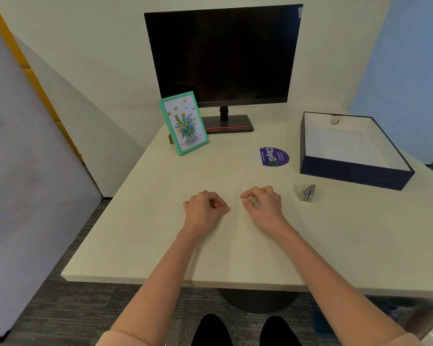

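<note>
The table under the left hand is pale, smooth and matt, like laminate. Just right of the right hand lies a small metal piece, silvery and shiny. Farther right, the box looks like matt dark-blue card lined with white paper. Beyond the right hand, the sticker has a slight sheen. Beyond the left hand, the mint picture frame looks like smooth plastic, and the monitor screen is softly glossy. The carpet is rough and woven.

Bright, even light; faint shadow beneath the left hand and right hand. Edges far from them bend.
</note>
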`<state>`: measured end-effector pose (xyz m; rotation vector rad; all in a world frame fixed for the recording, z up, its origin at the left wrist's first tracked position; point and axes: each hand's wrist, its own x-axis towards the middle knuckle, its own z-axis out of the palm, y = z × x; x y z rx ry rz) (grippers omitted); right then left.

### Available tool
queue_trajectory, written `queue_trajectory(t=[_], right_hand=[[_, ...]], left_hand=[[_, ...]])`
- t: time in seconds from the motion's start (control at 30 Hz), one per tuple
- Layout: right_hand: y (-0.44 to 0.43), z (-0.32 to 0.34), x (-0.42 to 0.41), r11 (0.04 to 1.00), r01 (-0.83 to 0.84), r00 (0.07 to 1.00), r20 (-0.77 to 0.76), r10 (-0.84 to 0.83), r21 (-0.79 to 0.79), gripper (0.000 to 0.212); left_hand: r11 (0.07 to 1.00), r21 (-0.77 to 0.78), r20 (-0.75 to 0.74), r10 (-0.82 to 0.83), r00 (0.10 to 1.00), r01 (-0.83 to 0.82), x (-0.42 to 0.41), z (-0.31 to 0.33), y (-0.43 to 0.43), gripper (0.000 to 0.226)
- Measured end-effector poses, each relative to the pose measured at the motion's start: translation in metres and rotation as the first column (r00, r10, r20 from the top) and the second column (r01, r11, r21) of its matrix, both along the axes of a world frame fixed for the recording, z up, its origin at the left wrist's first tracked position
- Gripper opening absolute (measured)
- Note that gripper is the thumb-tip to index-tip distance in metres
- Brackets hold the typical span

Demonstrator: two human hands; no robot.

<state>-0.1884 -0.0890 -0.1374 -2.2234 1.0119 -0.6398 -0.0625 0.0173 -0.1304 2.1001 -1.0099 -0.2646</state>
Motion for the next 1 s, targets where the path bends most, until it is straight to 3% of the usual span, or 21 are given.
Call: queue_trajectory(t=[0.5,0.7,0.83,1.0], right_hand=[[0.0,0.001,0.0,1.0,-0.013,1.0,-0.027,0.013,-0.002,0.017],[0.001,0.0,-0.001,0.998,-0.048,0.999,0.008,0.048,0.029,0.014],[0.005,-0.003,0.003,0.995,-0.082,0.996,-0.027,0.081,-0.055,0.011],[0.007,0.001,0.013,0.993,-0.104,0.995,-0.018,0.103,-0.057,0.009]], left_hand=[[0.978,0.178,0.142,-0.139,0.98,0.113,0.008,0.006,-0.007,0.014],[0.998,-0.057,-0.011,0.028,1.0,-0.028,0.018,0.0,0.011,0.014],[0.967,-0.197,-0.1,0.146,0.984,-0.163,0.032,-0.006,0.03,0.012],[0.937,-0.294,-0.192,0.138,0.972,-0.191,0.03,-0.005,0.037,0.01]])
